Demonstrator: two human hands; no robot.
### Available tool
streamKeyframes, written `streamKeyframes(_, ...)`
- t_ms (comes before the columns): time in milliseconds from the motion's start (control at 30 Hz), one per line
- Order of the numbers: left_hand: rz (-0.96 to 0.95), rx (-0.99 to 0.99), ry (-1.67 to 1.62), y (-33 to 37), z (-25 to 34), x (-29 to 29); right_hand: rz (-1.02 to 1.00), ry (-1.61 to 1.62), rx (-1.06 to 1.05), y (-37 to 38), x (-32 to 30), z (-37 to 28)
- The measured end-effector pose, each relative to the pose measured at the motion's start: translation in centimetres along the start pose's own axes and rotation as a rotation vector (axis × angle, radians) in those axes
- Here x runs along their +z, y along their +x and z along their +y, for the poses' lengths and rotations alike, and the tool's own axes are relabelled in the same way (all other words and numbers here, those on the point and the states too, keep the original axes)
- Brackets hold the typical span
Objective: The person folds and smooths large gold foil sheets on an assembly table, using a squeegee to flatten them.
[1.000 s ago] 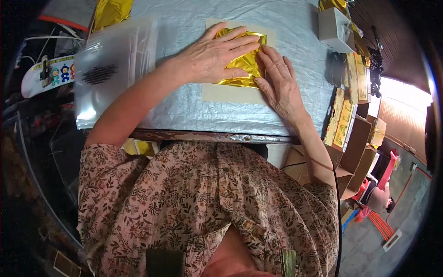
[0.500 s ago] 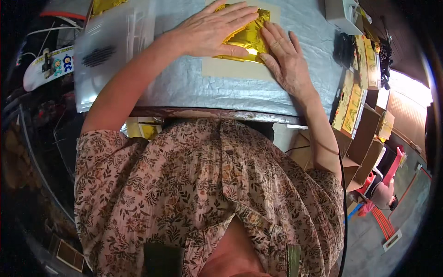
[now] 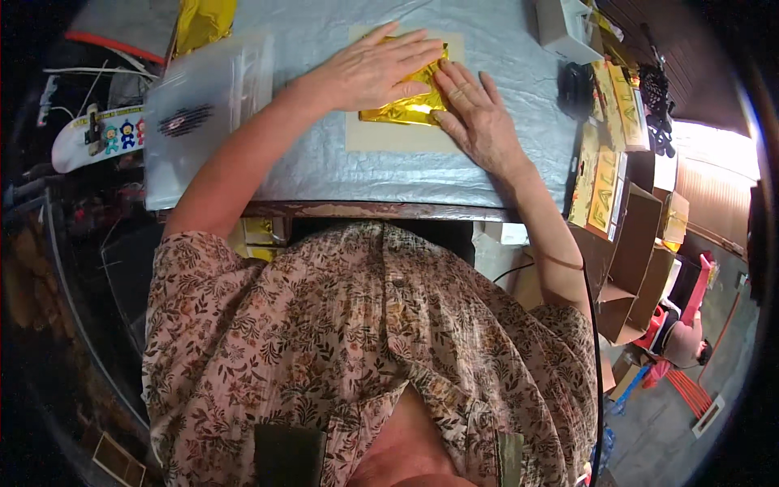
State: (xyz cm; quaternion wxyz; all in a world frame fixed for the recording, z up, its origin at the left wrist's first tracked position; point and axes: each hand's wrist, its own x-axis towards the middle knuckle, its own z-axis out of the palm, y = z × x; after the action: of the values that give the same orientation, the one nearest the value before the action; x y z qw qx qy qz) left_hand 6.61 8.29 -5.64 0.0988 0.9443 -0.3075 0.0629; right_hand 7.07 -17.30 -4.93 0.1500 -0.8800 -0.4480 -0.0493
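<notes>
A sheet of shiny gold foil or film (image 3: 406, 111) lies wrinkled on a cream sheet of paper or card (image 3: 369, 140) on the table. My left hand (image 3: 377, 71) rests palm down across the foil, fingers stretched to the right and thumb apart. My right hand (image 3: 480, 118) lies flat at the foil's right edge, its fingertips and thumb touching it and its palm over the cream sheet's edge. Both hands are open, and neither grips anything. Part of the foil is hidden under my left hand.
Clear plastic sleeves (image 3: 199, 85) lie on the silvery table cover (image 3: 316, 174) at left, with more gold material (image 3: 203, 24) behind. A white box (image 3: 565, 31) and a black object (image 3: 574, 88) stand at right. Beyond are cardboard boxes (image 3: 629, 268) and another person (image 3: 683, 341).
The view has shifted slightly. My left hand has slid a little to the right over the foil, while my right hand stays at the foil's right edge.
</notes>
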Motion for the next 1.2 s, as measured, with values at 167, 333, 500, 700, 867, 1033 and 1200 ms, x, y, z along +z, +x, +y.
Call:
streamKeyframes(167,0.030,-0.012,-0.085,0.0,-0.3,0.8,-0.006,0.011,0.007,-0.1,-0.3,0.1)
streamKeyframes(333,0.004,0.048,-0.064,0.4,-0.9,-0.3,-0.003,0.009,0.015,-0.2,0.0,0.4)
streamKeyframes(500,0.011,0.137,-0.115,1.8,0.0,-1.3,0.019,0.010,0.009,-0.2,-0.1,0.3)
streamKeyframes(700,0.049,0.121,-0.117,1.3,0.4,-0.3,0.067,0.086,-0.002,-0.1,-0.1,0.2)
streamKeyframes(867,-0.008,0.089,-0.111,0.9,0.4,-0.1,0.162,0.533,0.199,1.6,-5.4,1.8)
streamKeyframes(1033,-0.055,0.074,-0.124,0.5,0.3,0.0,0.593,-0.125,0.664,6.4,-11.4,13.7)
streamKeyframes(1200,-0.022,0.087,-0.057,1.5,0.2,0.6,0.427,-0.467,0.800,9.2,-10.6,22.6)
